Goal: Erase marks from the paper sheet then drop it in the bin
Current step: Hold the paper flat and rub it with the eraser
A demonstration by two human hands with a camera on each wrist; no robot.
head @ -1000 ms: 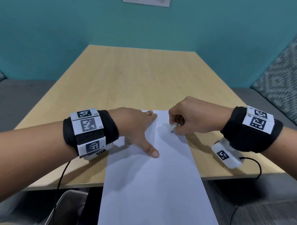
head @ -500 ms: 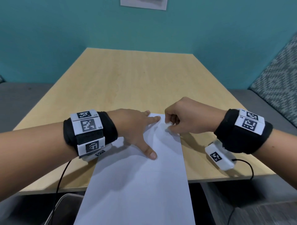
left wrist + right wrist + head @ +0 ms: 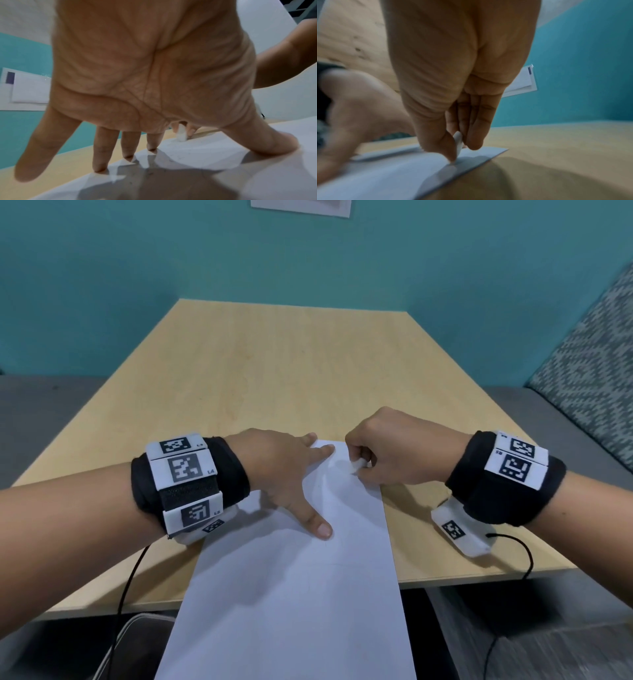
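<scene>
A white paper sheet (image 3: 301, 587) lies on the wooden table (image 3: 287, 371) and hangs over its near edge. My left hand (image 3: 294, 474) is spread flat on the sheet's far left part, fingertips (image 3: 151, 146) and thumb pressing it down. My right hand (image 3: 380, 453) pinches a small white eraser (image 3: 358, 465) and holds its tip on the paper near the far right corner. The right wrist view shows the eraser (image 3: 458, 140) between thumb and fingers, touching the paper sheet (image 3: 385, 175). In the left wrist view the eraser (image 3: 181, 133) stands on the paper sheet (image 3: 205, 152). Faint pencil marks show there.
A bin's pale rim (image 3: 137, 625) shows under the table's near left edge. A patterned cushion (image 3: 589, 371) sits on the bench at right. A teal wall with a white card (image 3: 301, 207) stands behind the table.
The eraser in my right hand has moved across the sheet's far end toward its far right corner. The sheet's hanging end has swung left. My left hand keeps pressing the sheet.
</scene>
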